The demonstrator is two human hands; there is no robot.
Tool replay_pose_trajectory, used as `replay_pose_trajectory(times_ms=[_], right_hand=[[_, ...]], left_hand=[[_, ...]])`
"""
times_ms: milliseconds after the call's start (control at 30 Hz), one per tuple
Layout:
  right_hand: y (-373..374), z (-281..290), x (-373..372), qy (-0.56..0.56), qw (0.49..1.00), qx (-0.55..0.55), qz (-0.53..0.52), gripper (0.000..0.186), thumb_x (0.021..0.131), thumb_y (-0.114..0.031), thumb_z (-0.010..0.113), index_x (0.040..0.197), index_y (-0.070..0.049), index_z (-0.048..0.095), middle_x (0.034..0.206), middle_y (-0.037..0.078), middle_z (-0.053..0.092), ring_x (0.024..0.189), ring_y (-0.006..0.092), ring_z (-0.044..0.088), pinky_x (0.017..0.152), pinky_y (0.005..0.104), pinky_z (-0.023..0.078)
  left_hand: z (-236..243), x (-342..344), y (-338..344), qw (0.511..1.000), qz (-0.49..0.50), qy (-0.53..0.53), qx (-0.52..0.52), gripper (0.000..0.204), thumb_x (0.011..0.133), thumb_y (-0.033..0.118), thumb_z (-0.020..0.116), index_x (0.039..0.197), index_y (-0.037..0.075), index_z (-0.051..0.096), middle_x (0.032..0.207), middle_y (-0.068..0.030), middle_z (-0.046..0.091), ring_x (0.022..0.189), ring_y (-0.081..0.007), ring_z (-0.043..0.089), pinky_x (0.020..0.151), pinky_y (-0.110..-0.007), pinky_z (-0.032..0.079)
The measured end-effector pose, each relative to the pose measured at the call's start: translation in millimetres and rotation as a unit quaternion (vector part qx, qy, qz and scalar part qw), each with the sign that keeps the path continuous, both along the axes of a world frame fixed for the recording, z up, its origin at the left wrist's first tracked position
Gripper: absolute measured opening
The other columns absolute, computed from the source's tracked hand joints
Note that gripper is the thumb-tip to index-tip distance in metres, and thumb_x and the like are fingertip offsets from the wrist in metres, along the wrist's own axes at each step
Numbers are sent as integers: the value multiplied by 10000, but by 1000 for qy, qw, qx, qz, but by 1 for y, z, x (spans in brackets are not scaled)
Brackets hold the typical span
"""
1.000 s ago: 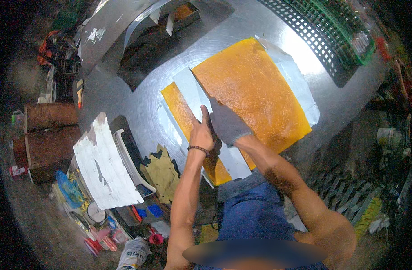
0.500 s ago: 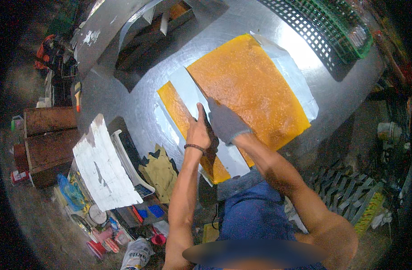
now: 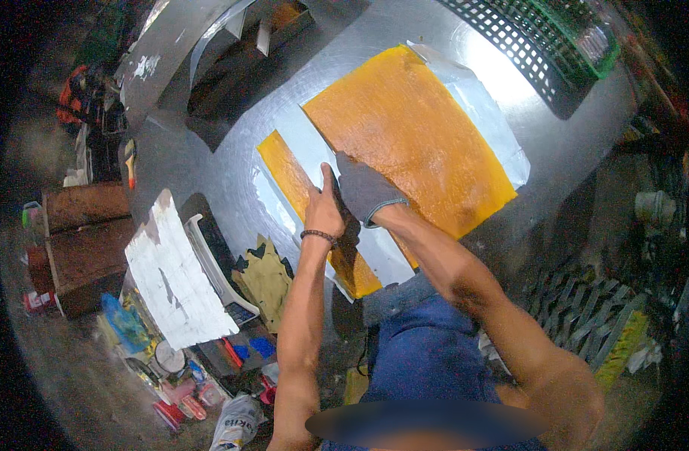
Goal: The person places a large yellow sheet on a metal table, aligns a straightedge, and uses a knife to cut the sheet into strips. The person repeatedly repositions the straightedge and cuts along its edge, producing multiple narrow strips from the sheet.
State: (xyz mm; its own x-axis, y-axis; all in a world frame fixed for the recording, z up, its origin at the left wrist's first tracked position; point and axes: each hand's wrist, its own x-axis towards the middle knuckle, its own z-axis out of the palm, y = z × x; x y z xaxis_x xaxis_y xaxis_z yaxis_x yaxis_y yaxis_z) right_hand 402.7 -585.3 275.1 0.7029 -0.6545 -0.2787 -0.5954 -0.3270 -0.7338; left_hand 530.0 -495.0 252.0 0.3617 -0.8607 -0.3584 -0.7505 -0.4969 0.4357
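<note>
A wide orange-yellow sheet, glossy and speckled, lies on pale backing on a metal table. Left of it, across a bare pale gap, runs a narrow orange strip. My left hand, bare with a beaded bracelet, is over the strip and gap. One digit points away from me; the rest curl in, and what they hold is hidden. Against it, at the large sheet's left edge, my right hand wears a grey glove. Its fingers look closed, but their grip is hidden. Dark shadow lies between the hands.
A green plastic basket stands at the far right. An open metal box is at the far left. A paintbrush lies at the left table edge. Nearer are a peeling white board and a tan glove.
Both hands appear slightly farther left and away in the picture, but the sheet and table have shifted similarly. The hands stay close together over the gap.
</note>
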Motion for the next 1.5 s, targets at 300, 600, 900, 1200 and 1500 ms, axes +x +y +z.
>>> replay_pose_trajectory(times_ms=[300, 600, 900, 1200, 1500], right_hand=[[15, 4, -17, -3, 1000, -2, -18, 462, 958, -153, 565, 1327, 99, 450, 986, 357, 667, 929, 490, 677, 781, 548, 540], [42, -3, -44, -9, 999, -22, -42, 426, 960, -136, 564, 1322, 61, 453, 998, 341, 666, 899, 491, 672, 758, 563, 530], [49, 8, -62, -10, 999, 29, -28, 369, 977, -147, 544, 1292, 21, 450, 984, 299, 675, 885, 495, 669, 756, 572, 529], [64, -1, -72, -45, 997, -24, -53, 361, 957, -112, 515, 1292, 3, 441, 976, 308, 666, 891, 489, 668, 749, 580, 526], [86, -4, -101, -17, 997, 49, -54, 326, 971, -116, 510, 1270, -10, 438, 978, 300, 668, 904, 505, 649, 767, 581, 513]], left_hand=[[-15, 7, -3, 1000, -3, -4, 21, 1012, 836, 103, 713, 1629, 169, 87, 1336, -495, 412, 1118, -612, 561, 956, -551, 504], [-6, 3, -2, 1000, -7, -20, -12, 1215, 701, 227, 913, 1621, 157, 123, 1236, -418, 509, 1085, -561, 602, 930, -521, 528], [-4, 3, -6, 999, -13, -43, 10, 1283, 649, 295, 949, 1614, 117, 122, 1247, -438, 502, 1126, -556, 589, 956, -515, 517], [-12, 9, -5, 1000, -14, 4, -1, 1298, 653, 300, 946, 1620, 107, 100, 1297, -459, 470, 1172, -557, 566, 994, -493, 503], [-7, 8, -8, 1000, -17, -5, 16, 1281, 664, 302, 943, 1618, 91, 115, 1332, -448, 456, 1222, -534, 546, 1042, -484, 477]])
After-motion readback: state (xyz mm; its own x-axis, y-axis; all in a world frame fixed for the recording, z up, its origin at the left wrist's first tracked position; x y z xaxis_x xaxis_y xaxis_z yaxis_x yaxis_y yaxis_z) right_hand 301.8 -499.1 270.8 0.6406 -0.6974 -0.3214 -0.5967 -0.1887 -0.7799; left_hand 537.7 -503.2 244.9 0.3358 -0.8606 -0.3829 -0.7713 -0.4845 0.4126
